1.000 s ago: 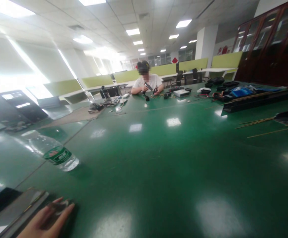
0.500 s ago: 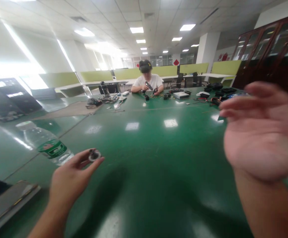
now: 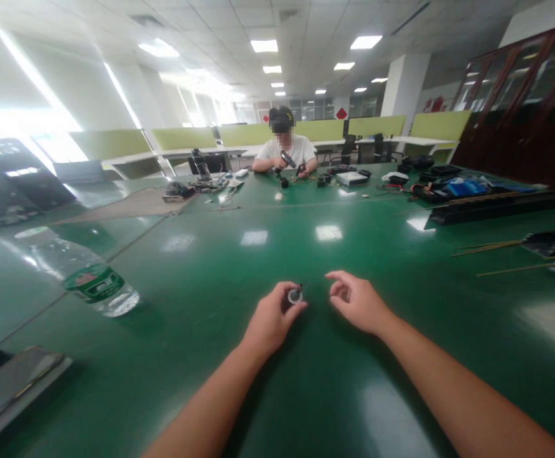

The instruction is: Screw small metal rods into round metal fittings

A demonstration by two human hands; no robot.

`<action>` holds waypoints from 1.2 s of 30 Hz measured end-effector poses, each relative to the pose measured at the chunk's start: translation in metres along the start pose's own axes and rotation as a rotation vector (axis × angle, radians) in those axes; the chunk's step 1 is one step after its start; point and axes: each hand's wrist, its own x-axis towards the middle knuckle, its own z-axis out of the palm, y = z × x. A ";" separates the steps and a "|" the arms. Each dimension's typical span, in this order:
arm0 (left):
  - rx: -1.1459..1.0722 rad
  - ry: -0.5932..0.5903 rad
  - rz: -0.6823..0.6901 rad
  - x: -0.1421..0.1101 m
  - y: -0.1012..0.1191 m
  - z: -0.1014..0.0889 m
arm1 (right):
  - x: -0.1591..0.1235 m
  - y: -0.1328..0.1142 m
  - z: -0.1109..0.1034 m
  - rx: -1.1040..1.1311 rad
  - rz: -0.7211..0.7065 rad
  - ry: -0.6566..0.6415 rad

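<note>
Near the middle of the green table (image 3: 201,375), my left hand (image 3: 268,319) pinches a small round part (image 3: 295,294) between thumb and fingers. The part has a pale, clear-looking rim and a dark metal piece sticking up from it; its exact kind I cannot make out. A short gap to the right, my right hand (image 3: 359,303) faces it with the index finger stretched out and the other fingers loosely curled. Nothing shows in that hand, and it is apart from the left one.
A clear water bottle (image 3: 93,280) with a green label stands at left, above a dark flat case (image 3: 14,394). At right lie black trays (image 3: 554,240) with thin brass-coloured rods (image 3: 487,247). Across the table a person (image 3: 284,149) handles tools among scattered parts.
My left hand has moved right to the middle, still pinching the round part. My right hand has dropped from its raised place at right and come in beside it.
</note>
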 end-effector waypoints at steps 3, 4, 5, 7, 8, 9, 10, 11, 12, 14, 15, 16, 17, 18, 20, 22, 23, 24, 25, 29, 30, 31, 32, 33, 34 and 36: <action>-0.183 -0.010 -0.065 0.000 -0.005 0.001 | -0.003 -0.007 0.004 -0.010 -0.039 -0.073; -0.208 -0.019 -0.069 0.000 -0.006 0.001 | -0.004 -0.009 0.006 -0.008 -0.051 -0.097; -0.220 -0.029 -0.071 0.001 -0.006 0.001 | -0.006 -0.010 0.007 -0.003 -0.057 -0.117; -0.230 -0.047 -0.072 0.001 -0.007 0.000 | -0.008 -0.012 0.010 0.014 -0.058 -0.146; -0.233 -0.057 -0.068 0.001 -0.007 0.000 | -0.008 -0.012 0.011 0.019 -0.056 -0.153; -0.235 -0.067 -0.061 0.000 -0.007 0.000 | -0.008 -0.012 0.011 0.022 -0.055 -0.156; -0.236 -0.079 -0.053 0.000 -0.006 0.000 | -0.008 -0.012 0.011 0.021 -0.054 -0.157; -0.231 -0.091 -0.045 -0.001 -0.006 0.000 | -0.008 -0.013 0.011 0.020 -0.053 -0.155; -0.221 -0.102 -0.039 -0.001 -0.005 -0.001 | -0.008 -0.013 0.011 0.019 -0.053 -0.152; -0.185 -0.113 -0.023 -0.002 -0.002 -0.002 | -0.008 -0.014 0.010 0.022 -0.049 -0.148; -0.158 -0.111 -0.014 -0.003 0.000 -0.002 | -0.008 -0.014 0.009 0.026 -0.048 -0.147; -0.127 -0.104 -0.001 -0.003 0.002 -0.003 | -0.008 -0.014 0.009 0.030 -0.047 -0.147; -0.096 -0.095 0.015 -0.003 0.003 -0.003 | -0.008 -0.015 0.009 0.030 -0.048 -0.150; -0.069 -0.088 0.032 -0.004 0.005 -0.004 | -0.008 -0.015 0.009 0.029 -0.050 -0.154; -0.032 -0.079 0.058 -0.004 0.006 -0.004 | -0.007 -0.014 0.010 0.027 -0.054 -0.162; -0.018 -0.079 0.073 -0.003 0.007 -0.005 | -0.007 -0.013 0.010 0.027 -0.055 -0.169; -0.013 -0.078 0.075 -0.003 0.006 -0.004 | -0.007 -0.012 0.010 0.030 -0.054 -0.171; -0.008 -0.078 0.076 -0.003 0.006 -0.004 | -0.007 -0.012 0.010 0.033 -0.052 -0.171; -0.004 -0.080 0.077 -0.003 0.005 -0.004 | -0.007 -0.012 0.010 0.035 -0.051 -0.170; 0.010 -0.088 0.096 -0.002 0.003 -0.003 | -0.007 -0.011 0.010 0.048 -0.052 -0.165; 0.004 -0.086 0.103 -0.002 0.002 -0.003 | -0.007 -0.011 0.010 0.050 -0.050 -0.163; -0.008 -0.082 0.107 -0.002 0.001 -0.003 | -0.006 -0.011 0.010 0.051 -0.046 -0.160; -0.027 -0.079 0.106 -0.003 0.001 -0.002 | -0.006 -0.011 0.010 0.051 -0.041 -0.158; -0.049 -0.076 0.101 -0.003 0.000 -0.002 | -0.006 -0.010 0.010 0.052 -0.036 -0.157; -0.071 -0.076 0.092 -0.003 -0.001 -0.002 | -0.006 -0.010 0.010 0.054 -0.032 -0.158; -0.105 -0.089 0.072 -0.003 -0.002 -0.001 | -0.006 -0.010 0.010 0.059 -0.028 -0.162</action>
